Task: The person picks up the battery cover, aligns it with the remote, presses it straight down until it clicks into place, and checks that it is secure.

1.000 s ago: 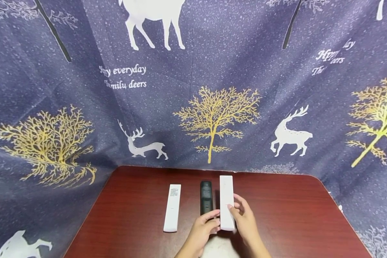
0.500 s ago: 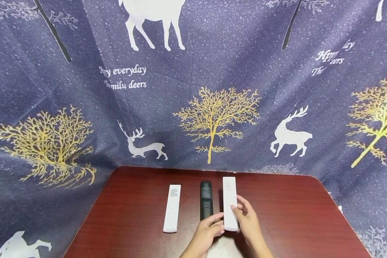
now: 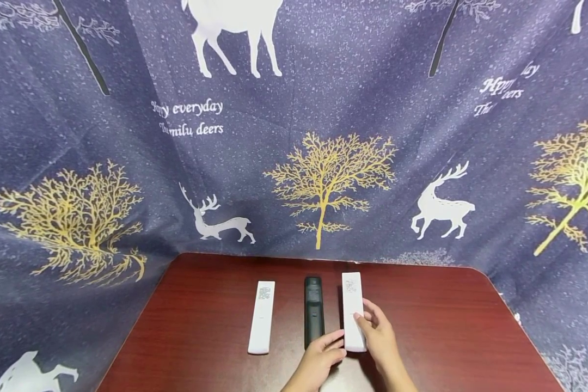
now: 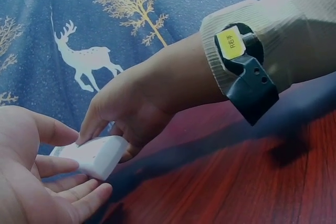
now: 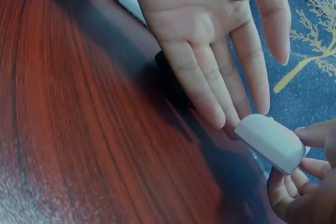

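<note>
A white remote control lies over the right half of the table, its labelled back turned up. My right hand grips it by the right edge, thumb on top and fingers at the side. Beside its near left end is my left hand, with fingers extended and the fingertips right at the edge. In the right wrist view the left palm faces the camera, and the rounded end of the remote sits just past the fingertips. A black remote control lies left of the held one, its near end by the left hand.
Another white remote control lies face down farther left on the reddish-brown table. A dark blue cloth printed with deer and trees hangs behind the table's far edge. A wrist mount sits on the right sleeve.
The held white remote has shifted right and slightly nearer, and the print on its back has come into sight. My two hands moved right with it, uncovering more of the black remote.
</note>
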A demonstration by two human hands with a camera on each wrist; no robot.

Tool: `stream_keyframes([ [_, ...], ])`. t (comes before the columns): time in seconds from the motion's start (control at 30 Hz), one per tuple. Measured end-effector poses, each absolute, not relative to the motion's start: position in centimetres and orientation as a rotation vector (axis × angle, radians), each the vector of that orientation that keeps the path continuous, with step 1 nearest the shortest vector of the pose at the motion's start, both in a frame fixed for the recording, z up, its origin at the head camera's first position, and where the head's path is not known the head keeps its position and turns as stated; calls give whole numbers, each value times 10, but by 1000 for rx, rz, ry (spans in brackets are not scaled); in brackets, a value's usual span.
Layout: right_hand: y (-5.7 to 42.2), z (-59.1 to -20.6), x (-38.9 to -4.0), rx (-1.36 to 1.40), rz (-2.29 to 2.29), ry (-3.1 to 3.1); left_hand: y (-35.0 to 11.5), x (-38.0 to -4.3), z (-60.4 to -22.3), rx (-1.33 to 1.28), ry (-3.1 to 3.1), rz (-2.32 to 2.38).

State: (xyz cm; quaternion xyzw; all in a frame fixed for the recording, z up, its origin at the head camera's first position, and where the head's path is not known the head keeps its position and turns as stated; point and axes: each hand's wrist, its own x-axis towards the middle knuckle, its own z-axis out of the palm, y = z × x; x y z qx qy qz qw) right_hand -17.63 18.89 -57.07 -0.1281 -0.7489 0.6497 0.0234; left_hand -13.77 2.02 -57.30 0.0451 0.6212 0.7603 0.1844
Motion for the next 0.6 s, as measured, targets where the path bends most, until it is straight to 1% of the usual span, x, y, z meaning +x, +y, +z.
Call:
stream_keyframes([
  [0.6, 196, -581, -180, -410, 1900, -2388, 29, -137, -587, 166, 1821, 2072],
])
